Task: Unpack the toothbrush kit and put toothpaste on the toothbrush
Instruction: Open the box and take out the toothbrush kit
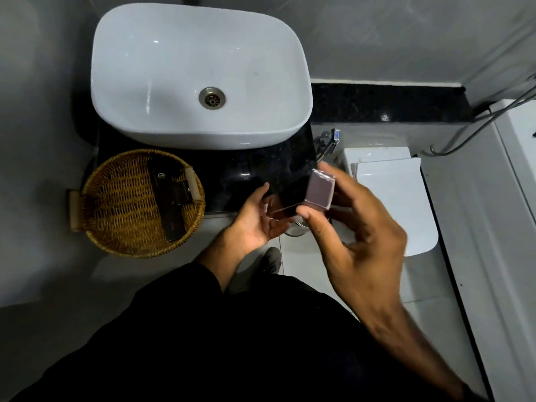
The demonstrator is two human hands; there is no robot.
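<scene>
Both hands held one object at the centre of the frame, above the front edge of the black counter (261, 169). The object was a dark box (301, 192), the toothbrush kit, with a mauve end face turned toward the upper right. The left hand (255, 224) lay palm-up beneath the box's lower left end, its fingers curled loosely and supporting that end. The right hand (359, 227) gripped the mauve end, thumb pressed at the lower corner and the other fingers reaching behind the box; motion blur hid those fingers' exact contact points. Whether the box was sealed or partly opened could not be determined.

A white sink (200, 71) occupied the upper centre of the frame, with its metal drain (212, 98) near the middle of the basin. A round wicker basket (116, 204) sat at the left centre, just beside the sink's front left corner, and contained flat dark packets (171, 195). A white toilet (397, 192) stood at the right centre, behind the right hand. Dark clothing filled the bottom of the frame.
</scene>
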